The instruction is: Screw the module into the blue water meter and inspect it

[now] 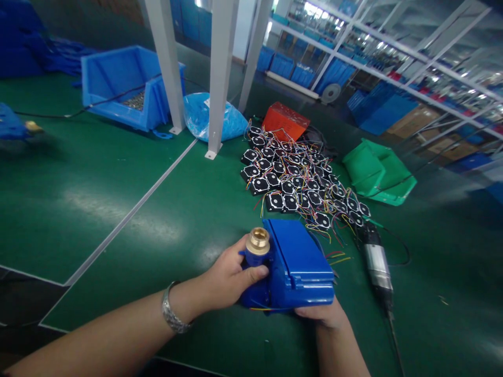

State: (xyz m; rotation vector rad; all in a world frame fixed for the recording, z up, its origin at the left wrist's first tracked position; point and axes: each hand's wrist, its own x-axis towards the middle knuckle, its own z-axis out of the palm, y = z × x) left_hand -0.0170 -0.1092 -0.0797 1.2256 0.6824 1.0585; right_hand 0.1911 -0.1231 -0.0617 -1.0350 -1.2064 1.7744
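Note:
Between my two hands, above the green table, is a blue water meter (301, 256) with a hinged lid and a threaded brass pipe end (259, 240) pointing up. My left hand (231, 275) wraps around the blue pipe part just below the brass thread, thumb across its front. Under the box's right side, my right hand (322, 312) supports it; most of its fingers are hidden behind the meter. A thin yellow and red wire shows along the meter's lower edge. Beyond the meter lie many black wired modules (291, 201) in a spread-out group.
A corded electric screwdriver (379, 267) lies at the right. Behind the modules are an orange bin (285, 121) and a green bin (373, 173). At the left back, a blue bin (113, 112) holds small metal parts, beside white posts (220, 73) and a blue bag (196, 118).

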